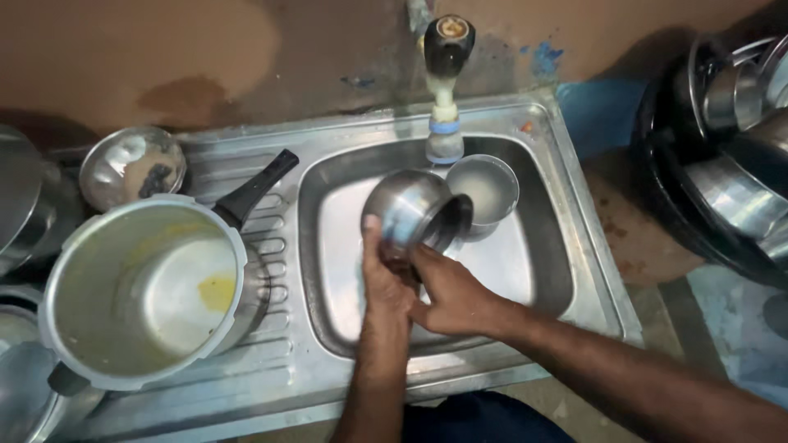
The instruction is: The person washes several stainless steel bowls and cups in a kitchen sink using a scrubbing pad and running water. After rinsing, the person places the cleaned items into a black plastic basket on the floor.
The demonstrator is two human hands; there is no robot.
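Both hands grip a round steel pot (413, 212): left hand (382, 275) wraps its side, right hand (454, 294) clamps underneath. Pot is tilted over the sink basin (542, 262), mouth toward a steel cup (484, 190) under the tap (446, 90). Dirty pressure cooker (139, 287) sits on the drainboard (271, 361), left.

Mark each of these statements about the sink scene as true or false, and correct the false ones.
1. Both hands hold the round steel pot over the sink basin. True: the left hand and right hand grip it from below.
2. The pot's mouth faces straight up. False: it is tilted on its side, mouth toward the right.
3. A steel cup sits under the tap. True.
4. The pressure cooker lies inside the basin. False: it rests on the drainboard, left of the basin.
5. The cooker has its lid on. False: it is open, with yellow residue inside.
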